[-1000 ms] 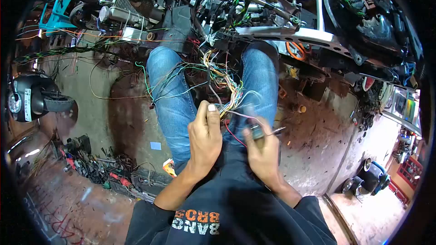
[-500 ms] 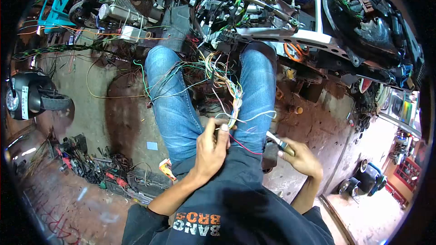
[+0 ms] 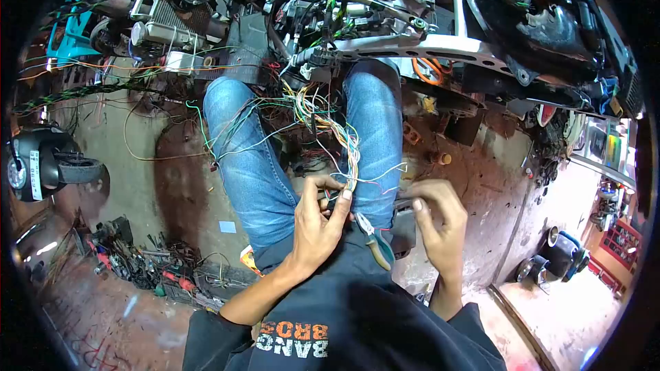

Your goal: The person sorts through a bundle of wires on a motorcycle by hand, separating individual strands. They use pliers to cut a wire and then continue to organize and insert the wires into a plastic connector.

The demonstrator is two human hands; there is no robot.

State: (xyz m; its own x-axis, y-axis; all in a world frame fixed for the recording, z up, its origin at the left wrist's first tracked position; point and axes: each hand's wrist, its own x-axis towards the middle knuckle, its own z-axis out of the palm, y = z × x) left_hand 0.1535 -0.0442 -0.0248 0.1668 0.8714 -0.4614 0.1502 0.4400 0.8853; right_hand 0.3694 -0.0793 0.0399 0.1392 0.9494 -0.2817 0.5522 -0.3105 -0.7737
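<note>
My left hand (image 3: pixel 320 223) is closed, thumb and fingers pinching a bundle of multicoloured wires (image 3: pixel 351 154) above my lap. The bundle spreads into looser wires between my knees, and thin ends stick out to the right near my fingers. To the right, my right hand (image 3: pixel 443 223) is raised with nothing in it, thumb and fingers apart. A pair of pliers (image 3: pixel 378 247) with green and tan handles lies on my lap between the two hands, its jaws towards the wires.
A motorcycle frame (image 3: pixel 440 45) with engine parts and cables stands in front of my knees. A radiator (image 3: pixel 180 0) is at upper left. Assorted cables and parts (image 3: pixel 137 254) lie on the left floor. A wheeled vehicle (image 3: pixel 58 165) stands at far left.
My right hand has let go of the pliers, which now lie on my lap, and has moved up with its fingers spread. My left hand still pinches the wires.
</note>
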